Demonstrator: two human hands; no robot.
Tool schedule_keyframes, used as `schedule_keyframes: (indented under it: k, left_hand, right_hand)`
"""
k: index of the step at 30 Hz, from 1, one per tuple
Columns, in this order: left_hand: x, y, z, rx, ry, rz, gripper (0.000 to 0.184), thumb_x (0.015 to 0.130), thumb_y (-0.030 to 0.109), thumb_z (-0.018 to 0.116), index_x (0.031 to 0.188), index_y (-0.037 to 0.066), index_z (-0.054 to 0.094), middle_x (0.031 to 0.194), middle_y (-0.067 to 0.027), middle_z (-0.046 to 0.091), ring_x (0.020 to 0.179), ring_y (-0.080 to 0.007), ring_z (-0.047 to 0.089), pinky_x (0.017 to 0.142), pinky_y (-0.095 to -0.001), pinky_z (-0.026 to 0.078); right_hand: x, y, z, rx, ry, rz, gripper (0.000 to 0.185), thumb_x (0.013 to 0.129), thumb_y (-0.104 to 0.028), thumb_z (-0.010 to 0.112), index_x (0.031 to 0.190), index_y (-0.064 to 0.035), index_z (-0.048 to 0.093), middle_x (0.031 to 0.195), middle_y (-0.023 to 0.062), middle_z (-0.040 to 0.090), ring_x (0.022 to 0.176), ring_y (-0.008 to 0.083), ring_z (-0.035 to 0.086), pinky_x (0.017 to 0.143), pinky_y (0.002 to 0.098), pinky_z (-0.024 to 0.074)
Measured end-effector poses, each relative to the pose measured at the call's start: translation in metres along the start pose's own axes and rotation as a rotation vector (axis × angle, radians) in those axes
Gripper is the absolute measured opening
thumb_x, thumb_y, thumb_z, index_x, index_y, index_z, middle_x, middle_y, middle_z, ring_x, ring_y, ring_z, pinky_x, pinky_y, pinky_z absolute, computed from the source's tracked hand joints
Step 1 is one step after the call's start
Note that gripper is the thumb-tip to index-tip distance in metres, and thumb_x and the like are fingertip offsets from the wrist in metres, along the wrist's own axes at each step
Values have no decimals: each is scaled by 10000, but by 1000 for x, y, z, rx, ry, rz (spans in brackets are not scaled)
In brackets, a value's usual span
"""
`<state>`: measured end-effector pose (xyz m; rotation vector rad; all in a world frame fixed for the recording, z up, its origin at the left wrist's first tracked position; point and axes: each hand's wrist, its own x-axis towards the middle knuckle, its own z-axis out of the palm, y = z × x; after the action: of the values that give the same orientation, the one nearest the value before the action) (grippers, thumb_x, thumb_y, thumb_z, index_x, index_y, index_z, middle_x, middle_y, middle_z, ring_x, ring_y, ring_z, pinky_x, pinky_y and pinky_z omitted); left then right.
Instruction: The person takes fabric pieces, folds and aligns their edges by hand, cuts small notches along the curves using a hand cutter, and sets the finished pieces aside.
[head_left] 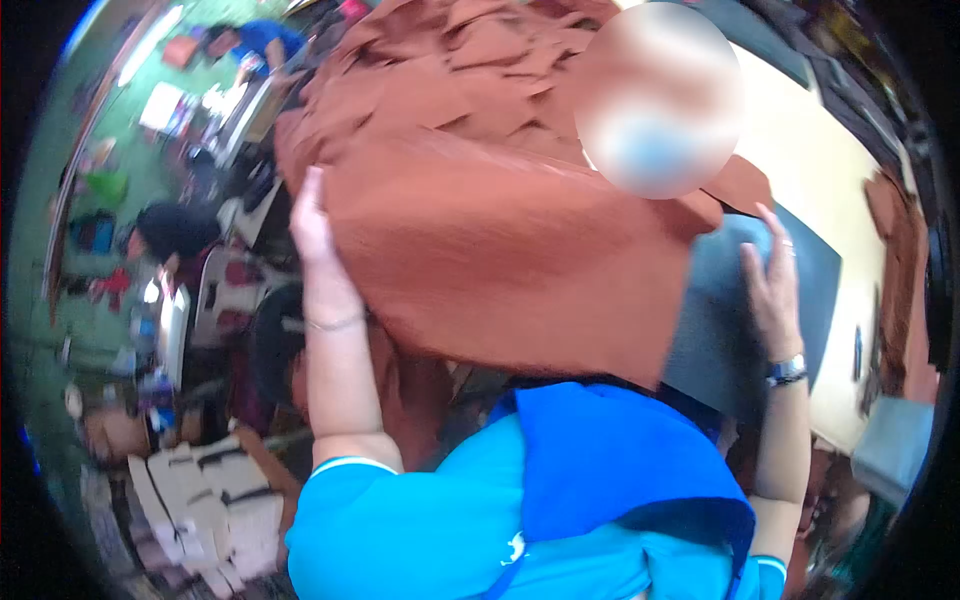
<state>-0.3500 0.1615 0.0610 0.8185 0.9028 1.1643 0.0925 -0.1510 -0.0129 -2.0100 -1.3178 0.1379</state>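
A large reddish-brown fabric piece (520, 265) is spread in front of me, its near edge close to my blue apron. My left hand (313, 218) grips its left edge, with part of the fingers hidden by the cloth. Over to the right, my right hand (775, 280) has its fingers apart above a dark grey sheet (715, 330); I cannot tell whether it touches the sheet. Beyond the flat piece rises a heap of brown fabric pieces (440, 75), loosely layered.
A pale tabletop (800, 135) runs along the right, with brown strips (895, 270) and a dark pen-like item (857, 352) on it. A light blue-grey box (890, 450) is at lower right. People sit on the left; stacked pale pieces (210, 500) lie lower left.
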Motion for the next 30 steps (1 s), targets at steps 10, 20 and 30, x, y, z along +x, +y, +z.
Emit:
schedule_keyframes:
  k: [10, 20, 30]
  left_hand:
    - [-99, 280, -357, 422, 883, 603, 447, 1027, 274, 380, 1219, -56, 612, 1270, -174, 644, 1116, -335, 622, 1002, -441, 477]
    - [-123, 204, -193, 1663, 1286, 695, 442, 1027, 363, 416, 1209, -27, 512, 1113, -350, 627, 1077, -510, 590, 930, -552, 457]
    - [-46, -190, -348, 1982, 212, -128, 483, 1075, 249, 359, 1403, -92, 454, 1340, -273, 569, 1213, -415, 572, 1009, -432, 455]
  right_hand:
    - [-3, 65, 13, -133, -58, 19, 486, 1063, -332, 480, 1475, -75, 462, 1467, 151, 502, 1386, 271, 444, 1161, 394, 319]
    - [-2, 62, 13, -138, -56, -20, 434, 1055, -292, 496, 1411, -44, 512, 1407, 157, 542, 1346, 305, 467, 1144, 400, 330]
    - [-7, 37, 8, -184, -43, 43, 402, 1000, -271, 573, 1341, -58, 559, 1430, 165, 530, 1404, 349, 420, 1201, 524, 215]
